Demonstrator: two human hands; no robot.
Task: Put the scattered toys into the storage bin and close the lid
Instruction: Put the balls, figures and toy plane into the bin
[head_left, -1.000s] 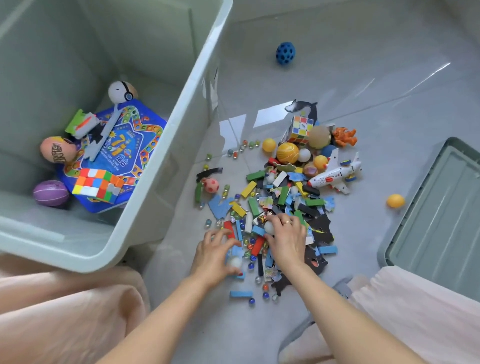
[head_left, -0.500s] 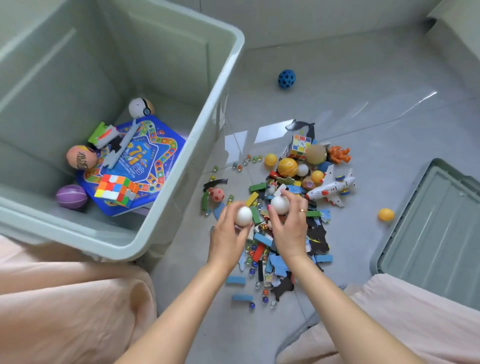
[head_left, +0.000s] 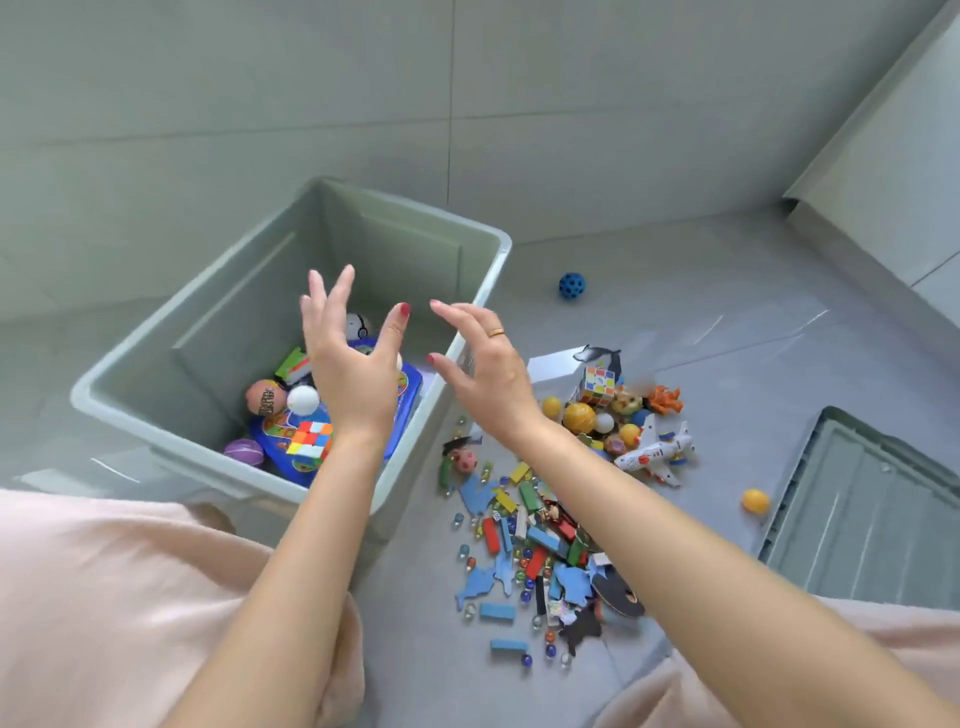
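Well, both hands hang over the pale green plastic storage bin (head_left: 156, 358), holding nothing: the left hand (head_left: 353, 379) has its fingers fanned wide and the right hand (head_left: 488, 379), a thin gold ring on it, has its fingers loosely spread above the bin's right rim. Down inside, a smooth white ball (head_left: 303, 400) sits beside an orange ball with dark lettering (head_left: 265, 397), near a chequered cube (head_left: 310, 439) lying on a glossy blue game board (head_left: 405, 389). Scattered toys (head_left: 540, 535) still litter the shiny grey floor right of the bin: flat wooden blocks, glass marbles, a toy plane (head_left: 657, 453). The ribbed lid (head_left: 872, 519) lies farther right, off the bin.
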